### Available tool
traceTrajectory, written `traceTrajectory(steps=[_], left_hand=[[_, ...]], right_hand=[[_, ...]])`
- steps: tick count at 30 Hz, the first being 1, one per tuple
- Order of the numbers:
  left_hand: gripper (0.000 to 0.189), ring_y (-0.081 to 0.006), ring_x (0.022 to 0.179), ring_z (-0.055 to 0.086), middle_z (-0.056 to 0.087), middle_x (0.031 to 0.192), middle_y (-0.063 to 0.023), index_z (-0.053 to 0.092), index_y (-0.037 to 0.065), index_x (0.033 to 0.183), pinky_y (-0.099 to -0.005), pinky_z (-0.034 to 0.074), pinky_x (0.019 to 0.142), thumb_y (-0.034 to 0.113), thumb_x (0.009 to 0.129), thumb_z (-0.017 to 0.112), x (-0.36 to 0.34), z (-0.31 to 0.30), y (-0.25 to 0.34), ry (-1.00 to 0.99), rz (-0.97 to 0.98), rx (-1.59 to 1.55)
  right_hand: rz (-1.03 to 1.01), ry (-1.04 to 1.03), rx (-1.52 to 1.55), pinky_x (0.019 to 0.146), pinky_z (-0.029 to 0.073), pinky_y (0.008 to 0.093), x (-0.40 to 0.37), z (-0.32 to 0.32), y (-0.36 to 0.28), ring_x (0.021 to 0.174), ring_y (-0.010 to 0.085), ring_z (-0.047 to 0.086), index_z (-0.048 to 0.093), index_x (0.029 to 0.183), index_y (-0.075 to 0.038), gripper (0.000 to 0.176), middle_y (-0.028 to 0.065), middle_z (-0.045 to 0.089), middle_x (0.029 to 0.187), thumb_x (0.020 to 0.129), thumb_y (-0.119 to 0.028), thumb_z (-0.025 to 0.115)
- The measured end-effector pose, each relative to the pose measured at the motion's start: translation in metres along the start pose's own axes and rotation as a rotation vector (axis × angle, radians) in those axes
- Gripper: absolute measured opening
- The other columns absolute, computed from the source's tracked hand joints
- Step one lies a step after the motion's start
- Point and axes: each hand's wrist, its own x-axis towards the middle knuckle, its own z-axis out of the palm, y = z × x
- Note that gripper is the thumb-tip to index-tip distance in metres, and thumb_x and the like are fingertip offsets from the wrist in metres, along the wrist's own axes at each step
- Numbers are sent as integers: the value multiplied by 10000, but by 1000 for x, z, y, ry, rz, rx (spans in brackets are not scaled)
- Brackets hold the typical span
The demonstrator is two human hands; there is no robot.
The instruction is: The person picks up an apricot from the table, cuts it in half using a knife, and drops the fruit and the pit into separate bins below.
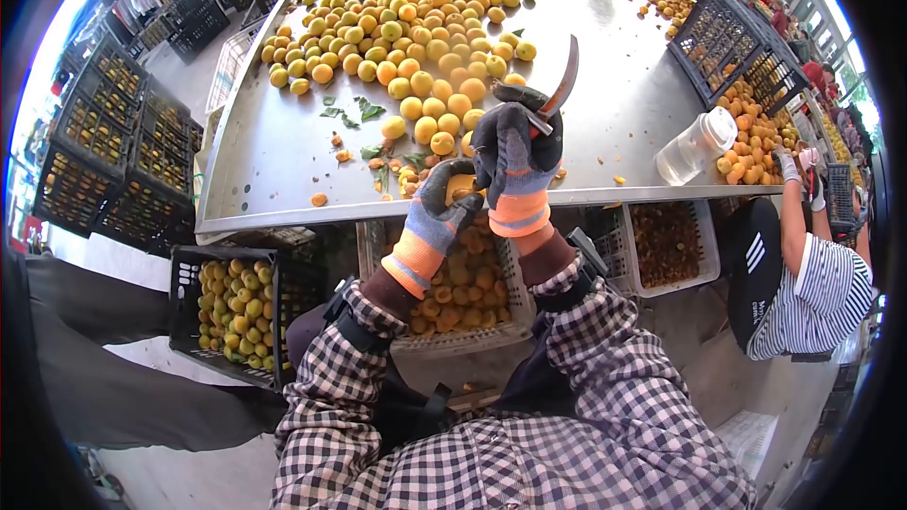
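Observation:
My left hand [436, 212], in a dark-palmed grey and orange glove, is closed around an apricot [460, 186] at the table's near edge. Right beside it, my right hand [516, 156] wears a matching glove and grips a curved knife [566, 80], its blade pointing up and away from me. The right fingertips come close to the held apricot; the knife's handle is mostly hidden in the glove. Just beyond both hands, a large pile of yellow-green apricots [416, 38] spreads over the metal table [274, 156]. Leaves [368, 110] and fruit scraps lie to the left.
Below the table edge stand a crate of apricot halves [463, 293], a white basket of dark scraps [667, 244] and a black crate of apricots [234, 312]. A lidded plastic cup [697, 146] and a tipped black crate [726, 42] are at right, near a person in stripes [812, 297].

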Motion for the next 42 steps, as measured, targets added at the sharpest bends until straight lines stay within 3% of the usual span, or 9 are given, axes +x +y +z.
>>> traceTrajectory(steps=[8, 15, 20, 22, 26, 29, 30, 33, 42], left_hand=[[417, -222, 1039, 560, 571, 1091, -118, 530, -7, 1157, -300, 438, 904, -72, 757, 631, -4, -3, 9, -25, 115, 191], [369, -167, 1033, 554, 581, 1097, -111, 519, -1, 1172, -281, 446, 890, -53, 815, 603, -4, -5, 6, -76, 195, 337], [405, -293, 1057, 572, 581, 1110, -167, 523, 3, 1175, -341, 434, 916, -71, 784, 600, -4, -6, 3, -75, 300, 516], [424, -337, 1063, 555, 567, 1126, -185, 518, 4, 1181, -358, 435, 918, -62, 769, 596, -3, -6, 2, -85, 339, 537], [500, -330, 1097, 543, 539, 1177, -176, 488, 6, 1220, -342, 435, 935, -90, 737, 575, -2, -6, -1, -110, 455, 636], [557, -239, 1130, 528, 523, 1199, -130, 464, 4, 1246, -304, 430, 946, -144, 715, 546, -1, -3, -5, -103, 250, 282], [565, -171, 1120, 515, 541, 1161, -94, 484, 3, 1229, -283, 428, 945, -180, 698, 545, 0, -2, -3, -91, 224, 221], [506, -154, 1086, 532, 560, 1143, -85, 513, 8, 1202, -284, 439, 929, -154, 729, 592, 12, -4, -3, -40, 250, 314], [421, -119, 1019, 543, 591, 1083, -55, 547, 14, 1159, -270, 456, 894, -77, 766, 666, 17, -12, -20, -20, 128, 115]], right_hand=[[239, 196, 123, 317, 277, 210, 5, -7, 9, 364, 76, 388, 542, 1038, -86, 177, 21, 524, 582, 950, -240, 542], [508, 426, 144, 314, 236, 209, 2, -7, 13, 341, 70, 337, 562, 957, -137, 131, -9, 499, 560, 948, -266, 545], [188, 385, -444, 321, 226, 212, 6, -32, 45, 353, 67, 334, 570, 908, -159, 120, -31, 474, 560, 939, -274, 558], [645, 655, 104, 324, 215, 214, 10, -9, 12, 359, 68, 332, 551, 863, -166, 123, -38, 451, 557, 940, -263, 556], [825, 731, 288, 332, 220, 235, 15, -22, 23, 355, 94, 314, 485, 780, -176, 199, -34, 432, 555, 908, -289, 587], [738, 708, 173, 334, 225, 243, 11, -19, 23, 355, 106, 308, 482, 778, -174, 209, -28, 429, 554, 899, -303, 594], [566, 391, -207, 328, 228, 246, 7, -28, 34, 350, 108, 302, 477, 774, -165, 219, -24, 421, 539, 906, -300, 587], [588, 672, 245, 316, 233, 249, 20, -15, 24, 338, 109, 308, 496, 786, -146, 216, -13, 426, 521, 914, -297, 580], [230, 286, 114, 292, 275, 247, 12, -6, 24, 329, 107, 372, 540, 862, -100, 178, 12, 497, 542, 941, -258, 555]])
